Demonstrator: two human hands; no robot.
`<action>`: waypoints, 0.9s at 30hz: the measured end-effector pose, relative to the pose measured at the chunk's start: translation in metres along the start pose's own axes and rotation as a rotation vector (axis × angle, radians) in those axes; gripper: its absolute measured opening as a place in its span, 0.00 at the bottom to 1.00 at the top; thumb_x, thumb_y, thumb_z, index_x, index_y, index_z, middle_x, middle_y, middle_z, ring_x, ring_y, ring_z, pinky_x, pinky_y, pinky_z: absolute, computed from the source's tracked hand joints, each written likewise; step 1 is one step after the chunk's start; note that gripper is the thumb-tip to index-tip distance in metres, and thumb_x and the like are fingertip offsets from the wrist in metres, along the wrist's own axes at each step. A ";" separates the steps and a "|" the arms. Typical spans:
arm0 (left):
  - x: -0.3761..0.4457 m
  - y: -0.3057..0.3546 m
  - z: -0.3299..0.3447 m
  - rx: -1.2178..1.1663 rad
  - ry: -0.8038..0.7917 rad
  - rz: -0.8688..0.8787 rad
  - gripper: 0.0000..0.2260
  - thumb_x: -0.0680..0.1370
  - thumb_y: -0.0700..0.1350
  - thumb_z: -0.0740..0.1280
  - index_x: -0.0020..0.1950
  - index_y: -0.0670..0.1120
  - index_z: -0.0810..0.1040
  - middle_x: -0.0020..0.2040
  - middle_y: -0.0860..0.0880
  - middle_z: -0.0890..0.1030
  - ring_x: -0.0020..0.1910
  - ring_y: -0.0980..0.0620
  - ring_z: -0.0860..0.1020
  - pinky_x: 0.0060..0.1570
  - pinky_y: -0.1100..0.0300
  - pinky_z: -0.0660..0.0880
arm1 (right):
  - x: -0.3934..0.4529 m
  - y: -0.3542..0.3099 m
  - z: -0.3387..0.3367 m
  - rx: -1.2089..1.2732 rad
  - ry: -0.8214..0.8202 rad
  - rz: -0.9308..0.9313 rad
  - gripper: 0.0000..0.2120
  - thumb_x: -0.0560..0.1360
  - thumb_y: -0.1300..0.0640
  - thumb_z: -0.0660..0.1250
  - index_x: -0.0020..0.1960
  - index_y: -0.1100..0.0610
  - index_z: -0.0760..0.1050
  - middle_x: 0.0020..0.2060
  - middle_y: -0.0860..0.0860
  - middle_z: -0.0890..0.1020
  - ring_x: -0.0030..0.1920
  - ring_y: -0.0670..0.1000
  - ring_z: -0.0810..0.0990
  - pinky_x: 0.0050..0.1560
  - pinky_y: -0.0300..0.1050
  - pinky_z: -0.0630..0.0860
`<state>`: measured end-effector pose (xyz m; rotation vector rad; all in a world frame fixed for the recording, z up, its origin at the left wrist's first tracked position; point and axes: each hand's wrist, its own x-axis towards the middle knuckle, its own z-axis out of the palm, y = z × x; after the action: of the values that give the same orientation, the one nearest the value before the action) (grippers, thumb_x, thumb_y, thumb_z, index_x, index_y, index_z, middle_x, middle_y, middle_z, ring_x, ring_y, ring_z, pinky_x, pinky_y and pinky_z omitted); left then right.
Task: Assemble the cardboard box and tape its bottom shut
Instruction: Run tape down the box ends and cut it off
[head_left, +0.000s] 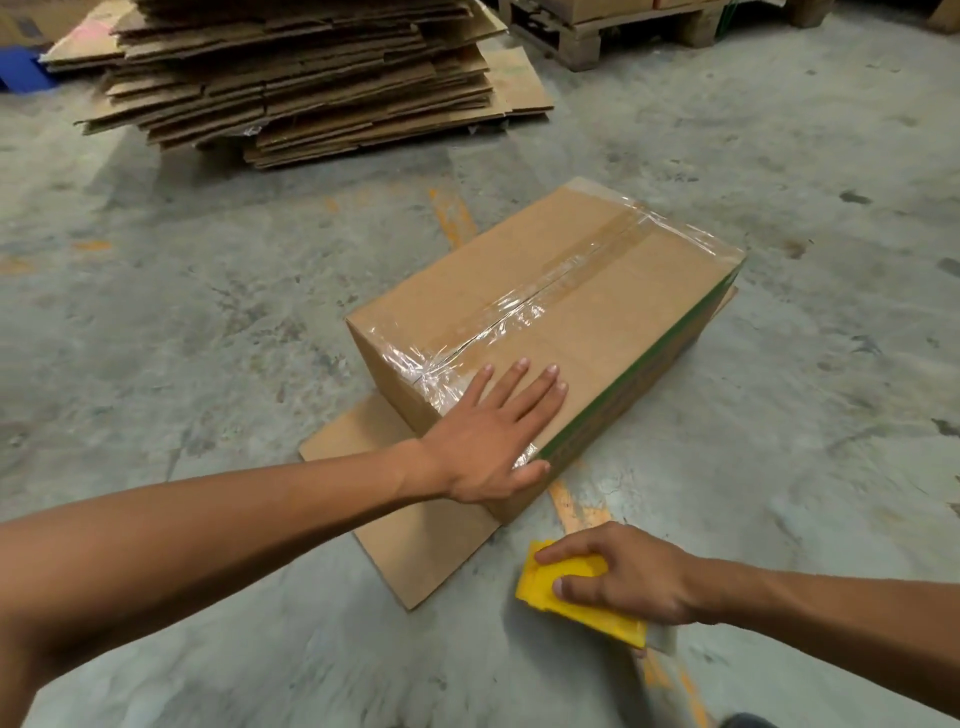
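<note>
While unreadable print edges box, left hand flat.

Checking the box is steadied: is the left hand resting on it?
Yes, the left hand lies flat on the box.

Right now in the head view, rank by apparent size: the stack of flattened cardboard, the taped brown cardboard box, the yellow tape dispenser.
1. Stack of flattened cardboard, though farthest away
2. Taped brown cardboard box, fairly close in size
3. Yellow tape dispenser, clearly smallest despite being nearest
</note>
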<state>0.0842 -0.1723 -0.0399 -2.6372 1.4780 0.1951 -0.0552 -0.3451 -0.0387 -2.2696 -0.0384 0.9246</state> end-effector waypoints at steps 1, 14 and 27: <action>-0.002 -0.003 0.000 0.011 -0.008 0.014 0.35 0.81 0.61 0.50 0.80 0.49 0.37 0.81 0.48 0.37 0.79 0.42 0.36 0.76 0.40 0.39 | 0.000 -0.001 0.003 -0.095 -0.035 -0.057 0.21 0.76 0.42 0.64 0.69 0.36 0.70 0.68 0.45 0.75 0.65 0.48 0.74 0.63 0.38 0.69; -0.123 -0.138 0.017 0.078 -0.070 -0.080 0.29 0.82 0.60 0.44 0.79 0.55 0.35 0.81 0.49 0.39 0.80 0.43 0.40 0.77 0.43 0.45 | 0.033 0.008 0.028 -1.026 -0.329 -0.582 0.44 0.78 0.64 0.60 0.78 0.40 0.34 0.63 0.66 0.70 0.56 0.69 0.74 0.50 0.60 0.71; -0.158 -0.181 0.016 -0.227 -0.141 -0.368 0.38 0.75 0.74 0.46 0.77 0.60 0.32 0.79 0.51 0.32 0.78 0.50 0.32 0.78 0.45 0.42 | 0.044 -0.015 -0.006 -0.887 0.142 -0.944 0.19 0.80 0.38 0.52 0.66 0.40 0.72 0.38 0.51 0.81 0.33 0.58 0.81 0.31 0.48 0.76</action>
<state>0.1558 0.0572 -0.0232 -2.9408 0.9566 0.5267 -0.0153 -0.3255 -0.0532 -2.5621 -1.5640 0.2108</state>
